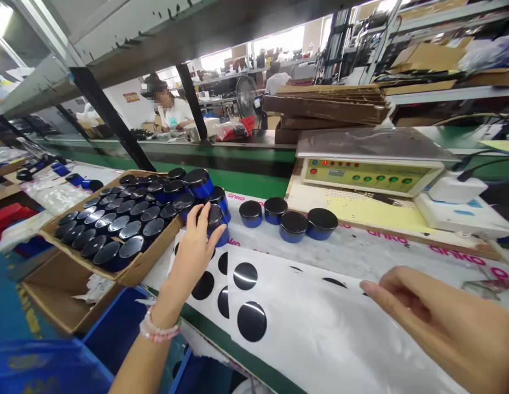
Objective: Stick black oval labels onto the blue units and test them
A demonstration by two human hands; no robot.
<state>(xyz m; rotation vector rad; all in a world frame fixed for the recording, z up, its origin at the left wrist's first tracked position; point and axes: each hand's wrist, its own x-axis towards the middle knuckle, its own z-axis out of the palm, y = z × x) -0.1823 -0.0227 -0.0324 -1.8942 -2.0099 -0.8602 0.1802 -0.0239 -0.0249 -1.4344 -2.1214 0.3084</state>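
One blue, black-topped cylinder (215, 218) is pinched by the left hand (191, 249). The right hand (447, 320) is at a white sheet's (316, 317) edge; its grip cannot be told.

left fingers (202, 220) around blue container (219, 223), right fingers (383, 301) by white sheet (307, 312)

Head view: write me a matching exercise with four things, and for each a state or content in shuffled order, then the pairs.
Things
1. Bare left hand with a pink-and-white beaded bracelet
2. Open brown cardboard box
3. Glossy white sheet
4. Cream control box with green buttons

States or contents
A. Bears flat black circles
B. Shows a lit red light
C. Thumb and fingers around a black-topped blue cylinder
D. Filled with rows of black-topped containers

Pairs: 1-C, 2-D, 3-A, 4-B
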